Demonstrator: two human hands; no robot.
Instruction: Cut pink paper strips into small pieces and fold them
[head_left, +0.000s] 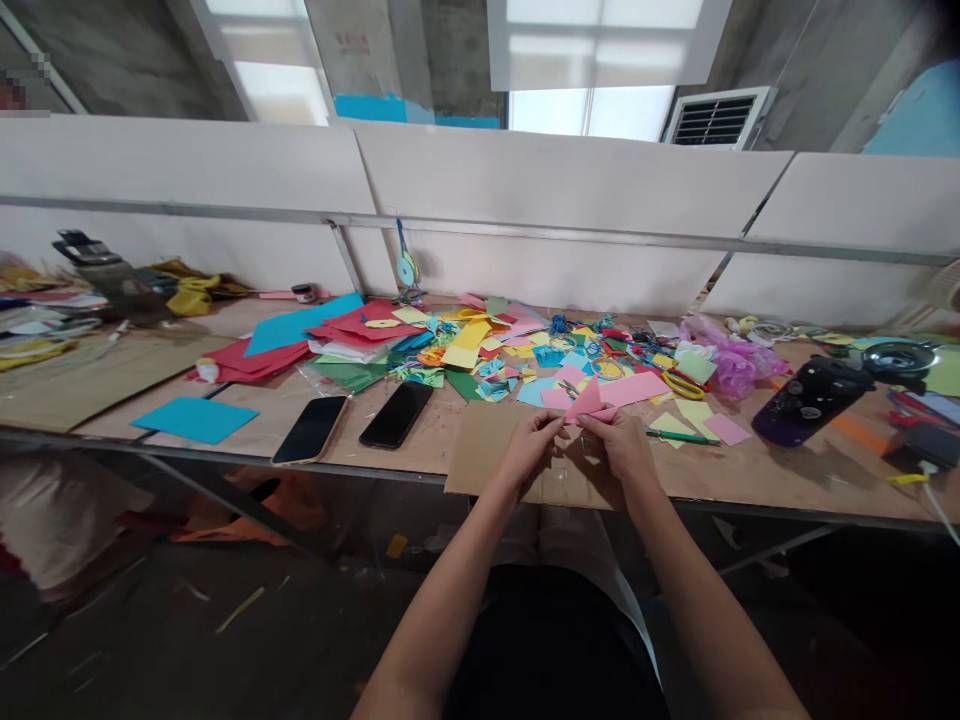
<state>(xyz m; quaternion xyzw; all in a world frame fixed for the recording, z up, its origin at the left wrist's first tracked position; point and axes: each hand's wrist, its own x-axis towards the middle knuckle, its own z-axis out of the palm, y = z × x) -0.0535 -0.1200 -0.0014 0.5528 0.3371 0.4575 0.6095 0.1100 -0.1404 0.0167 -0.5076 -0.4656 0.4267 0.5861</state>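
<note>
My left hand (531,445) and my right hand (621,443) pinch a small folded pink paper (586,402) between their fingertips, just above a brown cardboard sheet (480,450) at the front edge of the table. Both hands are closed on the paper, one at each lower corner. The paper stands up as a small triangle. A larger pink sheet (634,388) lies flat on the table just behind it.
Behind lies a heap of coloured paper scraps (525,350). Two dark phones (310,429) (396,414) rest left of the cardboard, with a blue sheet (195,419) further left. A green pen (679,436), yellow scissors (682,385) and a dark bottle (806,400) lie to the right.
</note>
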